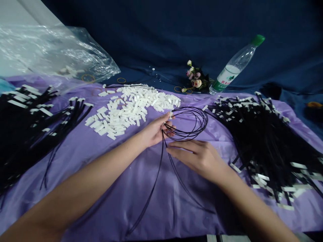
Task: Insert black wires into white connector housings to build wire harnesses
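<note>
My left hand [157, 131] is closed around one side of a coil of thin black cord [194, 134], with a small white tab [171, 115] near the thumb. The coil's loops stick out to the right of the fingers. Below that hand, loose black strands [155, 188] hang over the purple cloth. My right hand [199, 156] is just under the coil, back of the hand up. Its fingertips come together at one of the hanging strands, close below my left hand. The fingers partly cover that contact.
White tabs [126, 109] lie heaped on the purple cloth [106, 191]. Bundles of black cords with white ends lie at left [22, 134] and right [264, 141]. Behind are a clear plastic bag [75, 50], artificial flowers [195, 79] and a tilted green-capped bottle [234, 67].
</note>
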The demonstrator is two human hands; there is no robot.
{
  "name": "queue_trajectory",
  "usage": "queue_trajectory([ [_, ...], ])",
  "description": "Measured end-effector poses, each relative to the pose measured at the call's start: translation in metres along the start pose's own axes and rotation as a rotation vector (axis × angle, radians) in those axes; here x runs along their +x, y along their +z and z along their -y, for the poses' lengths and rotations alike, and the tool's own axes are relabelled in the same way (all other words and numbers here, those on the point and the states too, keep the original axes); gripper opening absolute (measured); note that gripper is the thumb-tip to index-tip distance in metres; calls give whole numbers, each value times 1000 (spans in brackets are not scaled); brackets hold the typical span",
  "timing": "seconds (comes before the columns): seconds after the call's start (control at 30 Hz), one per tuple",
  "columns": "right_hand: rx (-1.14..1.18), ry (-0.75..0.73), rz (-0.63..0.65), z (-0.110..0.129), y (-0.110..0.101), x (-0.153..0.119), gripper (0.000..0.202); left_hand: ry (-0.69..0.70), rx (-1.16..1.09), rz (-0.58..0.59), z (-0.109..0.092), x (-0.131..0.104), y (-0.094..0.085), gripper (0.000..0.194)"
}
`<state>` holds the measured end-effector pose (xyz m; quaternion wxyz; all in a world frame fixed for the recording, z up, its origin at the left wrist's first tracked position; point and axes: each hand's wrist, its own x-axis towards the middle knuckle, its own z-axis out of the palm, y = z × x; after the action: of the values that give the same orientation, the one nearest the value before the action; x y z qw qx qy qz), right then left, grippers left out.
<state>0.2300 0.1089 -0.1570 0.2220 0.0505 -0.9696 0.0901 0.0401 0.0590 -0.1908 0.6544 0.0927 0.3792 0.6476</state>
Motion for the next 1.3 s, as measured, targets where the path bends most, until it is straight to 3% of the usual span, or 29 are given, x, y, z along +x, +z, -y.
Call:
queue_trajectory([
  [0.4, 0, -105, -137, -1, 7, 11, 18, 9, -3, 43, 2, 0, 1, 22],
  [0.67, 319, 83, -209, -7, 2, 1, 23, 23, -18, -60, 2, 1, 1, 20],
  [0.77, 446, 226, -383, -6, -5, -1, 20, 35, 4, -80, 2, 1, 1, 23],
  [0.87, 564, 430, -698, -9, -11, -3, 6, 37, 30, -99, 2, 1, 2, 26],
  [0.97, 771, 585, -898, -17, -17, -3, 21, 58, 41, -75, 2, 1, 3, 26],
  [1.07, 946, 600, -858, -23, -22, -3, 31, 80, 81, -40, 2, 0, 5, 25],
  [1.17, 1012, 652, -746, -21, -20, -2, 20, 83, 126, -33, 3, -1, 7, 24],
  [1.23, 939, 716, -653, -17, -16, -2, 19, 76, 139, -29, 4, -1, 8, 23],
  [1.3, 707, 736, -543, -14, -10, -1, 15, 68, 149, -15, 5, -2, 8, 21],
])
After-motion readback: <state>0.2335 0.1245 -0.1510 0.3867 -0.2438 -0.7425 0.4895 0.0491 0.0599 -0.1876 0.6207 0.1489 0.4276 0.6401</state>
